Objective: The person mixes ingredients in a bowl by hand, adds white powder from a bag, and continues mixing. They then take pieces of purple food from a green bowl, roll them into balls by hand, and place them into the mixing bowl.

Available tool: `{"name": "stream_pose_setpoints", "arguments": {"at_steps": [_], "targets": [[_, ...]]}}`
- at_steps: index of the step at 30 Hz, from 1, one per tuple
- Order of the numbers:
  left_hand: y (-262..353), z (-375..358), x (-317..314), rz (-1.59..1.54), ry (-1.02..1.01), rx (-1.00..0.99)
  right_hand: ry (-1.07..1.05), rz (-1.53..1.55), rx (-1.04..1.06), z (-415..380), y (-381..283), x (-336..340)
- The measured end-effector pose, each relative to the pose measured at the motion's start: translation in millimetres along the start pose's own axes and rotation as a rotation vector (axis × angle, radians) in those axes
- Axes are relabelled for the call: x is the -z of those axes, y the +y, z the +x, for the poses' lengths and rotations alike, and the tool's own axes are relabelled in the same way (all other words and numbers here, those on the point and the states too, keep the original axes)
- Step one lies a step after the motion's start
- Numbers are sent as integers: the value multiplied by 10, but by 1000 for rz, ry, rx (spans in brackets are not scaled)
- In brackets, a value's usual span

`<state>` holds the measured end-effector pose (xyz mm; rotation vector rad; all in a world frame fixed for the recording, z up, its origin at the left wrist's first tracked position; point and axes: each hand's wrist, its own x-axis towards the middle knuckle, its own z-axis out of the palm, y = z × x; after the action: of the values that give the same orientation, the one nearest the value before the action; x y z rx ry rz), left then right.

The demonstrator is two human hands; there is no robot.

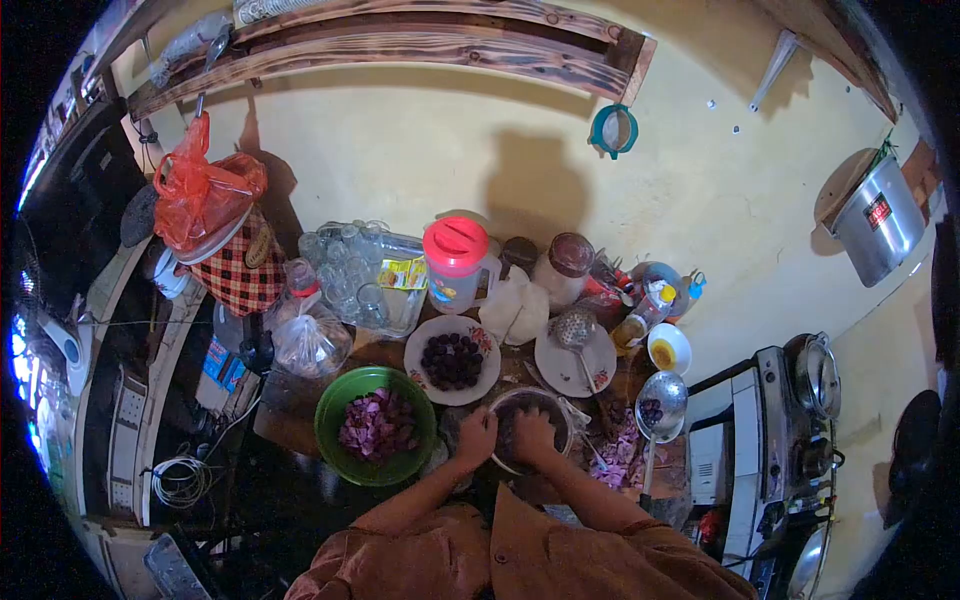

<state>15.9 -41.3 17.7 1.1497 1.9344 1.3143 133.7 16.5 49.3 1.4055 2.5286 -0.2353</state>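
Bowl (571, 434) and hands meet at the middle of the near edge of the table (285, 412). Our right hand (530, 432) is down inside the bowl, over dark contents, its fingertips hidden; we cannot tell whether it grasps anything. Our left hand (477, 436) is at the bowl's left rim with its fingers bent, and we cannot tell whether they grip the rim or only rest by it.

Toward the table's left edge we have a green bowl (329, 440) of chopped pink pieces (378, 425). Farther from the near edge, beyond our left hand, a plate (415, 352) bears a heap of dark balls (452, 361). To its right, a second plate (553, 370) carries a skimmer (574, 328), the handle slanting toward the near edge. By the right edge we see a ladle (668, 395) with a few dark balls in it, and just left of it pink scraps (622, 457) are strewn on the table.

Along the far edge we see, from left to right, a tray (405, 313) of glasses (345, 270), a jug (452, 285) with a red lid, a white bag (515, 307) and a jar (562, 278). Near the far right corner, a small bowl (682, 342) holds something yellow.
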Motion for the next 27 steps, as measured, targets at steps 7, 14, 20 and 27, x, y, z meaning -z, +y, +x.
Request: {"name": "stream_pose_setpoints", "arguments": {"at_steps": [7,14,20,27], "targets": [[17,-26,-17,-29,28,1,-182,172,-46,322,129,-164],[23,27,-16,34,24,17,148,448,56,66,273,-33],[-43,61,-39,20,2,9,275,478,566,-338,495,258],[-30,73,-8,8,-54,15,93,421,211,-173,450,227]]}}
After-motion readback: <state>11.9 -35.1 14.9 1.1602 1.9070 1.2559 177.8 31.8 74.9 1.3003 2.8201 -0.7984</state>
